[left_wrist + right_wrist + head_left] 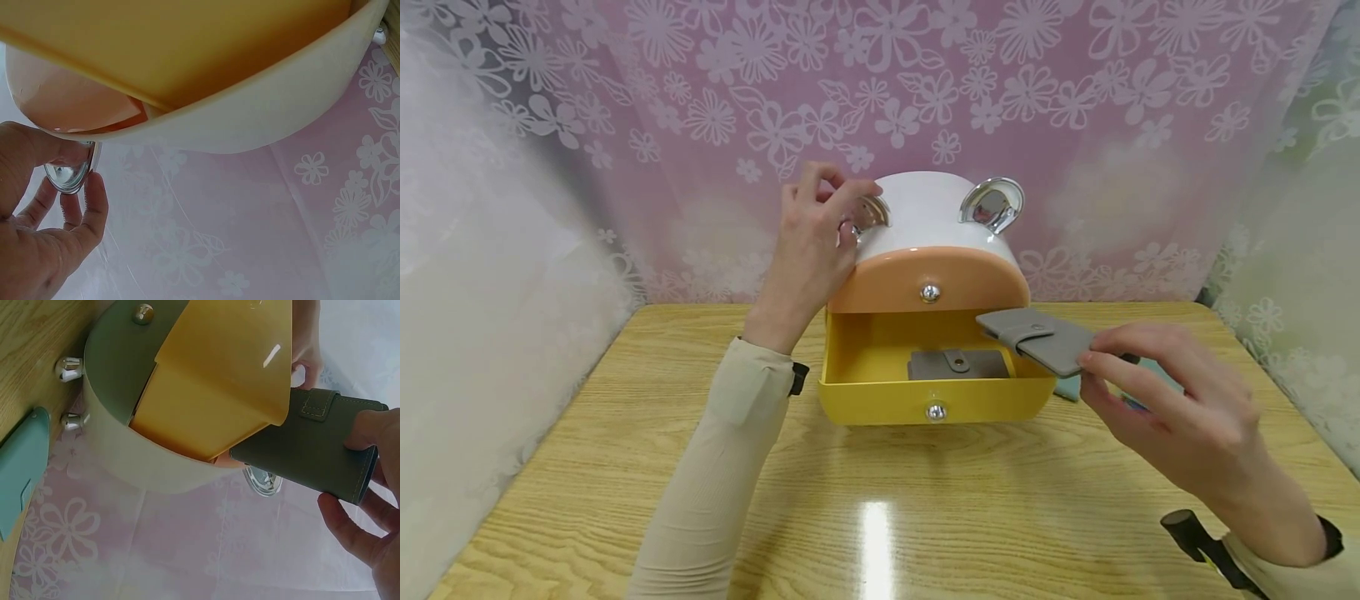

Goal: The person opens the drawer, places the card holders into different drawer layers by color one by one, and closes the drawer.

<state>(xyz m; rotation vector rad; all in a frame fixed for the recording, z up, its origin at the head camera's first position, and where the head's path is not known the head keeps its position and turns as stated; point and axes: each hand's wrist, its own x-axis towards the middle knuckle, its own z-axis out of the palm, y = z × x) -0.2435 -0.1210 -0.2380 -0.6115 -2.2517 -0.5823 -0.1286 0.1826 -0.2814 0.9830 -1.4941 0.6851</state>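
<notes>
A white storage box (925, 200) with an orange upper drawer (880, 283) and a yellow drawer (872, 404) pulled out stands at the table's far side. My left hand (812, 242) pinches the box's silver ear (67, 175) between thumb and fingers. In my right hand (1187, 408) a grey card wallet (1037, 333) with a snap strap is pinched by one end. Its free end hangs over the right side of the yellow drawer. Another grey card wallet (936, 364) lies inside that drawer, its lower part hidden by the drawer front.
A teal wallet (24, 469) lies on the wooden table (625, 467) right of the box, mostly behind my right hand in the head view. The second silver ear (992, 205) sticks out at the box's right. A flowered curtain (887, 92) hangs behind the table.
</notes>
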